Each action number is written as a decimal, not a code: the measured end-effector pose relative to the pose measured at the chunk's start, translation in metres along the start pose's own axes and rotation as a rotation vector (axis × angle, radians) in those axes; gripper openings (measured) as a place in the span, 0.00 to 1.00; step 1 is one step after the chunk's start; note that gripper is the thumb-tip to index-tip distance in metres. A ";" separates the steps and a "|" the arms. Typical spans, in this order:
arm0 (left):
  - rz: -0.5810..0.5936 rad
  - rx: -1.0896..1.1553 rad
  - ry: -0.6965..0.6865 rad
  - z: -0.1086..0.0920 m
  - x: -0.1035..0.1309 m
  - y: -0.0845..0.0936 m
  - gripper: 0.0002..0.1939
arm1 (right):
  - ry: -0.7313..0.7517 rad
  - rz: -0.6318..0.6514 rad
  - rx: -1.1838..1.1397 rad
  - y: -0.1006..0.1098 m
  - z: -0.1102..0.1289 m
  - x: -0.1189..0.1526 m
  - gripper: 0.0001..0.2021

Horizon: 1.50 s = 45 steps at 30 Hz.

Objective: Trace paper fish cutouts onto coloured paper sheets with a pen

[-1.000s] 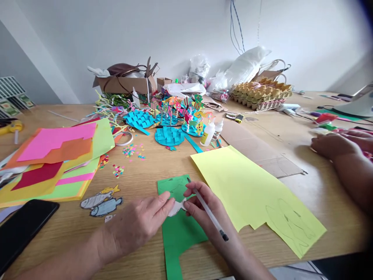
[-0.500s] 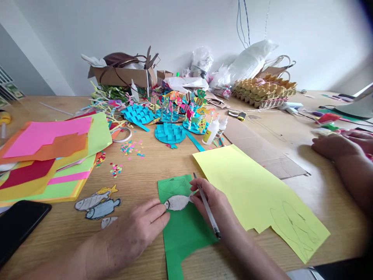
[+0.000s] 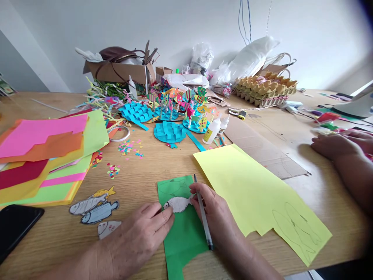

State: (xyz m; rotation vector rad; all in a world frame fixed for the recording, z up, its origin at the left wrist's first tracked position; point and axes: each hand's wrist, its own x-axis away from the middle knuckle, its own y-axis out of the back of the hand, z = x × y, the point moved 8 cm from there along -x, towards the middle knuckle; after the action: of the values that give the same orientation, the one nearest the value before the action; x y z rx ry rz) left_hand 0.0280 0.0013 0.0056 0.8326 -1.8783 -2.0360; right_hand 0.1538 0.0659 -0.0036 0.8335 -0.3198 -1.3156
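A white paper fish cutout (image 3: pixel 178 204) lies on a green sheet of paper (image 3: pixel 182 233), which has a fish outline drawn near its top edge. My left hand (image 3: pixel 142 233) rests on the sheet with its fingers laid flat, their tips on the fish's head. A pen (image 3: pixel 205 221) is in my right hand (image 3: pixel 214 206), tilted back along the hand with its dark end toward me. The right fingertips are at the fish's tail. Left of my left hand lie more paper fish, among them a blue-grey one (image 3: pixel 99 212) and one partly covered by that hand (image 3: pixel 107 228).
Right of the green sheet lies a yellow sheet (image 3: pixel 241 186) with drawn fish. Coloured papers (image 3: pixel 55 132) and a black phone (image 3: pixel 19 229) are on the left. Glue bottles (image 3: pixel 212 131) and blue woven paper pieces (image 3: pixel 169 132) stand farther back. Another person's hands (image 3: pixel 335 146) are at right.
My left hand has shifted slightly to the right, onto the fish's head, showing more of the fish beside it. The pen has tilted a little more upright in my right hand.
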 end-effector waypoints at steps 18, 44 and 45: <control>-0.038 -0.006 0.073 0.001 -0.002 -0.006 0.14 | 0.068 0.001 0.082 0.000 0.007 0.002 0.10; -0.082 -0.078 0.058 0.000 -0.004 0.002 0.17 | 0.119 0.086 0.060 0.004 0.008 0.007 0.13; -0.080 -0.076 0.055 -0.001 -0.004 0.000 0.17 | 0.124 0.090 0.062 0.003 0.007 0.006 0.13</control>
State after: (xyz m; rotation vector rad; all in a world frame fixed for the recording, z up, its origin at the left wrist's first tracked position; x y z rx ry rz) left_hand 0.0313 0.0028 0.0069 0.9482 -1.7543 -2.0940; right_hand 0.1527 0.0573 0.0018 0.9377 -0.2979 -1.1700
